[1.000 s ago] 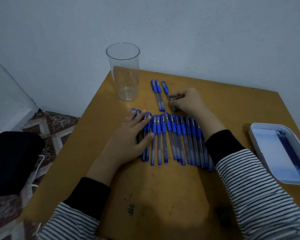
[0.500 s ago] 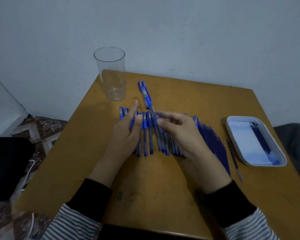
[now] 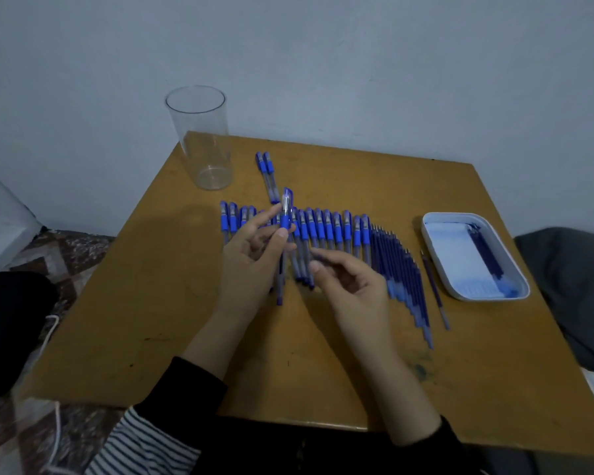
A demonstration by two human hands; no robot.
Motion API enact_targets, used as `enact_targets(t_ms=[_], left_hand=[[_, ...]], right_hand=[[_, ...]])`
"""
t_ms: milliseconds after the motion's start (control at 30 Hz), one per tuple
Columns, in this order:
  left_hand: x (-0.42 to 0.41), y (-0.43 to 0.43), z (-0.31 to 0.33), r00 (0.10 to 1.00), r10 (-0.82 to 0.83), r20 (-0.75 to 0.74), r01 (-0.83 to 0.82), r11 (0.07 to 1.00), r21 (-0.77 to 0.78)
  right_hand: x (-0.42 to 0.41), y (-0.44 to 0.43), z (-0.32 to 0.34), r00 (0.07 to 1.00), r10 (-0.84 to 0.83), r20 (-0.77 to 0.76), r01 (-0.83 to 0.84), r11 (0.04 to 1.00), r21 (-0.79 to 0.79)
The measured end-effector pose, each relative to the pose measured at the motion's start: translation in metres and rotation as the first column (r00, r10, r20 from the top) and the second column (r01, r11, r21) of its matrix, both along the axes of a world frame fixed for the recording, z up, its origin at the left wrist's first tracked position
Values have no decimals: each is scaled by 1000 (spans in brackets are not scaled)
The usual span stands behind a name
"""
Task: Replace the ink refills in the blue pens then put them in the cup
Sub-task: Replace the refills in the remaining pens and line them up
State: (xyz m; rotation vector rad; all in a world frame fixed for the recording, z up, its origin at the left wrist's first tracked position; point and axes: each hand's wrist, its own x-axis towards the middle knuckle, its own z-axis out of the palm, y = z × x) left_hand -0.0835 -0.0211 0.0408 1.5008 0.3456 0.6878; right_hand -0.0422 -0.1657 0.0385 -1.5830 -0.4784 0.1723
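Loosely open right hand (image 3: 352, 289) — left hand (image 3: 251, 265) pinches a blue pen (image 3: 285, 219)

Pen row (image 3: 330, 231) crosses table (image 3: 203, 354) middle; tray (image 3: 450, 255) right, cup (image 3: 203, 142) far-left; near strip free.

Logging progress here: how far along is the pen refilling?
Done: nothing finished shows, the clear cup is empty. In hand: the left hand grips one capped blue pen upright; the right hand holds nothing. Left: the row of pens and the row of refills lie on the table.
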Motion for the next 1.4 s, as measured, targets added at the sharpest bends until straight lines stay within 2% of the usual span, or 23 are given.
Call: enact_targets(t_ms=[133, 300, 433, 800, 1400], left_hand=[[-13, -3, -5, 992, -130, -8, 129, 992, -6], [-28, -6, -13, 958, -274, -85, 280, 958, 67], [-37, -7, -17, 946, -283, -159, 305, 942, 139], [-36, -5, -26, 943, -293, -158, 323, 922, 215], [-38, -2, -24, 910, -380, -167, 407, 896, 180]], right_hand=[[5, -7, 6, 999, -46, -5, 46, 998, 48], [3, -7, 6, 997, 5, -79, 8, 988, 153], [2, -5, -2, 999, 3, -44, 4, 988, 153], [6, -5, -16, 1000, -13, -4, 14, 973, 231], [10, -4, -17, 998, 58, -3, -55, 950, 308]])
